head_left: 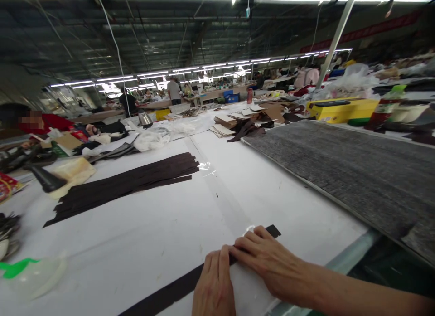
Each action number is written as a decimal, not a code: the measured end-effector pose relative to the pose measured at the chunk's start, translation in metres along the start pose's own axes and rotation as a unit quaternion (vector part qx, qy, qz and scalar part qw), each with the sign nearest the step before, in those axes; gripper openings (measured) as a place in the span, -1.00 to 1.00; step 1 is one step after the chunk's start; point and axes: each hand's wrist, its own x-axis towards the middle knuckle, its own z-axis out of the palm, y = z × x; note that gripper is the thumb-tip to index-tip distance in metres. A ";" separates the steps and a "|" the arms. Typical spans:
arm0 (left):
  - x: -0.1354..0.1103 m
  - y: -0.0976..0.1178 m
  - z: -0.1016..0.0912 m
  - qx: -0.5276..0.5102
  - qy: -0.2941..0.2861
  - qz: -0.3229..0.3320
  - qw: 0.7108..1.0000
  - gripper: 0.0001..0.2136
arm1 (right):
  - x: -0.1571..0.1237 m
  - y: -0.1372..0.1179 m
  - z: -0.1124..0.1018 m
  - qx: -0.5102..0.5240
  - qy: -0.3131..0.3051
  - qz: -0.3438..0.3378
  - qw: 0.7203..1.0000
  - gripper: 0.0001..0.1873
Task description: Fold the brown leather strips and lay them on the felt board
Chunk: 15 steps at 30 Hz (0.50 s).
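Observation:
A long dark brown strip of fabric or leather lies slantwise along the near edge of the white table. My left hand is closed over it, its fingers pressed together with their tips on the strip. Just to the right, my right hand grips the same strip with bent fingers, index fingertip close to the left hand's. Both thumbs are hidden. The strip's far end sticks out past my right knuckles. Farther back on the left lies a stack of similar dark strips, spread lengthwise.
A grey felt-like board covers the right side. A yellow box and a bottle stand behind it. Cardboard pieces lie at the back. On the left are a black-handled object, a green-and-clear plastic item and a person in red.

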 end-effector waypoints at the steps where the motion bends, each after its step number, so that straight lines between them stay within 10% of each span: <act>1: 0.001 0.000 -0.001 -0.005 -0.004 -0.005 1.000 -0.55 | 0.002 -0.002 0.005 0.002 0.000 0.001 1.000 -0.49; 8: 0.001 -0.001 -0.004 0.032 -0.036 -0.003 0.999 -0.51 | -0.025 0.025 -0.004 -0.069 0.046 0.037 0.996 -0.48; 15: -0.010 -0.019 0.019 0.032 0.042 0.040 0.998 -0.64 | 0.002 -0.020 0.013 -0.045 0.028 0.054 0.997 -0.53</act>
